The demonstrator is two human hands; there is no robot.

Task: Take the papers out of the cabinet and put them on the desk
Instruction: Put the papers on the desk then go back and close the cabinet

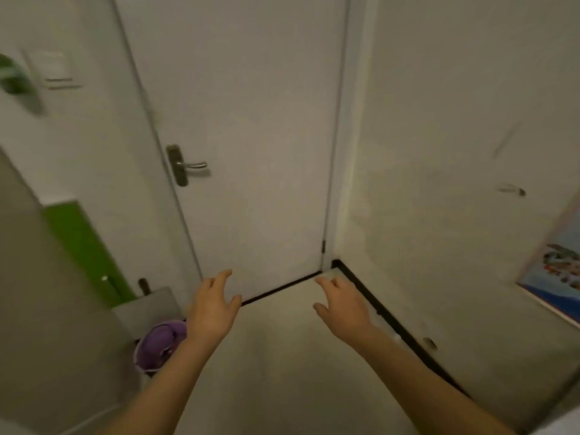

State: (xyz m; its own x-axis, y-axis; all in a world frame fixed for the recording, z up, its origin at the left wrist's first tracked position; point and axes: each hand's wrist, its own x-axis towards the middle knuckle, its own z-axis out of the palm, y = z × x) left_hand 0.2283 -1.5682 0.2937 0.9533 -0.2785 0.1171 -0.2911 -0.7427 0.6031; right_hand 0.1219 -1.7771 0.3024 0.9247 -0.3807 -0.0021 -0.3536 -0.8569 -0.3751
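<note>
Cabinet (pixel 80 243) upright, left of left hand (pixel 213 306)

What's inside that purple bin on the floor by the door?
The purple bin shows only a blurred purple interior, perhaps a liner; no papers are visible. The left hand and its forearm cover the bin's right edge, so anything there is hidden.

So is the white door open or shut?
Shut: the door sits flush in its frame, handle level, no gap showing.
</note>
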